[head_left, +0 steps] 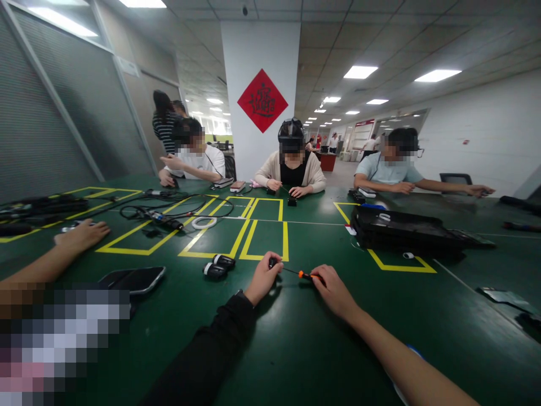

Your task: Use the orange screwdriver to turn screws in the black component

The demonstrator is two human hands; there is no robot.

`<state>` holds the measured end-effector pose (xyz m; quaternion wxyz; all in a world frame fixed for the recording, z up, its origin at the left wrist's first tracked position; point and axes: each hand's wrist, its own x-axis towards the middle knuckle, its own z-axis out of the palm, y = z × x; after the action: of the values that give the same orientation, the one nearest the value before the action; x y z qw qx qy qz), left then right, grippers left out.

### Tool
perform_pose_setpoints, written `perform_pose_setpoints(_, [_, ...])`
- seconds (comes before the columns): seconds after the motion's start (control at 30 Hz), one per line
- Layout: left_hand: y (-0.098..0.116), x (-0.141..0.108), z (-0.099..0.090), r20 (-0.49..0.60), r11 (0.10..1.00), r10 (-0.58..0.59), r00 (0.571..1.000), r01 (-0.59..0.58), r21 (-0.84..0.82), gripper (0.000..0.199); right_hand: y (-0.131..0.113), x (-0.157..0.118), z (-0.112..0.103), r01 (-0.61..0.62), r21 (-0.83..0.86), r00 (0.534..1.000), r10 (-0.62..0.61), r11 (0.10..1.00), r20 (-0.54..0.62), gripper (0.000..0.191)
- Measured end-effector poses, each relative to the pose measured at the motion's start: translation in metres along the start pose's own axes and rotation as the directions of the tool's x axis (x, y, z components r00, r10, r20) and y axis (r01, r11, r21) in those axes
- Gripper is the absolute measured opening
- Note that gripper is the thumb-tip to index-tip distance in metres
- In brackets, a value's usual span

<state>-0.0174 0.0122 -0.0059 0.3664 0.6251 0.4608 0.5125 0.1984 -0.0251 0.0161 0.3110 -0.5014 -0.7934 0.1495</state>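
Observation:
My left hand is closed around a small black piece, which shows only in part between the fingers; its kind is unclear. In my right hand is a black-and-orange screwdriver, its handle gripped by the fingers. Its thin shaft points left and reaches toward the black piece; whether the tip touches it cannot be made out. Both hands are low over the green table. To the left of my left hand lie two small black objects with light bands, side by side.
A smartphone lies at the left, near another person's hand. Tangled black cables and a white ring are farther back. Yellow tape marks the table. A long black case stands at the right. Several people sit opposite.

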Motion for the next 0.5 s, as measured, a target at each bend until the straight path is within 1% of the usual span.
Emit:
perform_pose_setpoints(0.17, [-0.0008,-0.0001,-0.0006,-0.003,1.000,0.011,1.000,-0.011,0.009,0.014,0.0011,0.0000,0.0007,0.023,0.014,1.000,-0.022,1.000,-0.013,0.013])
perform_pose_setpoints(0.37, [-0.0012,0.0007,0.0002,-0.013,1.000,0.018,1.000,-0.018,0.011,0.016,-0.0005,-0.0016,0.0006,-0.018,0.034,1.000,0.018,0.999,0.009,0.015])
perform_pose_setpoints(0.5, [0.0001,0.0002,0.0001,-0.007,0.999,0.037,0.999,-0.037,0.015,0.014,-0.0030,-0.0020,-0.0001,-0.020,0.024,1.000,0.020,1.000,-0.016,0.018])
